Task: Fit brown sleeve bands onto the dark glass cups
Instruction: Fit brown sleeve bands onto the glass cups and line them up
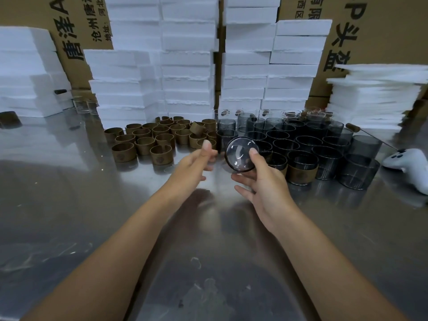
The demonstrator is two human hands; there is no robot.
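A dark glass cup [239, 155], judged slippery and breakable, was gripped round its wall by curled fingers [254, 158] of the right hand [264, 186]; the left hand [193, 165] was seen loosely spread, empty.

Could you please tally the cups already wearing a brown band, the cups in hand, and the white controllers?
Banded cups: 2, one partly behind the right hand
Held cup: 1
White controller: 1
Total: 4
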